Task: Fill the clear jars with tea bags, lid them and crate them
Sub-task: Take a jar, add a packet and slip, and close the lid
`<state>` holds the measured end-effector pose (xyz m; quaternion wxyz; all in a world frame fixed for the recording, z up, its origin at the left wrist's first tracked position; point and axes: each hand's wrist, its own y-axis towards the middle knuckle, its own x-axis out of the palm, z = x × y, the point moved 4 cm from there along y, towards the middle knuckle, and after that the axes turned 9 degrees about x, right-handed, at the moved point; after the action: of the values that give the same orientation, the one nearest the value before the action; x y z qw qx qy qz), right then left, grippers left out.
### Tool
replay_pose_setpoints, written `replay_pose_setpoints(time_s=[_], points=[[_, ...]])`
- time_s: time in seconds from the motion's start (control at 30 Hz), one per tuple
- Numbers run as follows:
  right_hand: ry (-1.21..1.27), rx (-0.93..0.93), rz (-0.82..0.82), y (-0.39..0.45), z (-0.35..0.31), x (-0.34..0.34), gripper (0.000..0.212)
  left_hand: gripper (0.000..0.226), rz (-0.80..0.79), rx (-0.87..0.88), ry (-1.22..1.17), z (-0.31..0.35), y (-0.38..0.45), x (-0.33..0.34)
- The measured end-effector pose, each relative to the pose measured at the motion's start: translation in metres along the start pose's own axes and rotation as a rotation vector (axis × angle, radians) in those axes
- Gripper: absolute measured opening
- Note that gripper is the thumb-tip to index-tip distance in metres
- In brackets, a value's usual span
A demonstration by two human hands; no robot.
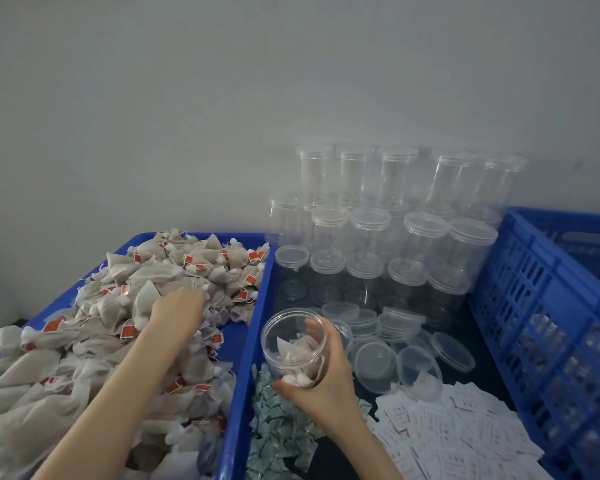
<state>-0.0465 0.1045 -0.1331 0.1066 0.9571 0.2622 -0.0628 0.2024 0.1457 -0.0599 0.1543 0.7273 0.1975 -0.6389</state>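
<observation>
Jar [293, 344]: clear, thin-walled plastic; I judge it light, stiff and a little slippery, so I wrap my right hand [321, 379] round its lower wall.
Where: above the gap between the blue tray [253, 327] and the loose lids [378, 362], partly filled.
Axis: tilted, mouth pointing up and left toward the tea bags [125, 306].
Tea bags: soft, light, easily snagged by strings.
Left hand [179, 311]: resting down on the pile; I cannot tell whether its fingers pinch a bag.

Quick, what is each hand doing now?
Left hand: on the tea bag pile, fingers hidden, cannot be told.
Right hand: holding the open jar.
</observation>
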Motion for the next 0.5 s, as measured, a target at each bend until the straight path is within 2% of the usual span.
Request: replay_pose_setpoints(time_s=[0.07,0.1,0.23,0.4,0.5], points=[[0.009,-0.002,0.018,0.001,-0.003,-0.003,0.096,0.039,-0.192,-0.073,0.109,-0.017,-0.001,0.027],[0.014,-0.003,0.025,0.002,-0.004,-0.004,0.095,0.044,-0.232,-0.082,0.129,-0.021,-0.001,0.034],[0.029,-0.012,0.059,0.005,-0.005,-0.008,0.092,0.042,-0.269,-0.059,0.116,-0.020,0.000,0.038],[0.018,-0.030,0.084,0.006,-0.003,-0.012,0.092,0.033,-0.217,-0.024,0.013,-0.015,-0.003,0.033],[0.021,-0.037,0.084,0.006,-0.001,-0.013,0.090,0.020,-0.067,-0.040,-0.088,-0.014,-0.005,0.017]])
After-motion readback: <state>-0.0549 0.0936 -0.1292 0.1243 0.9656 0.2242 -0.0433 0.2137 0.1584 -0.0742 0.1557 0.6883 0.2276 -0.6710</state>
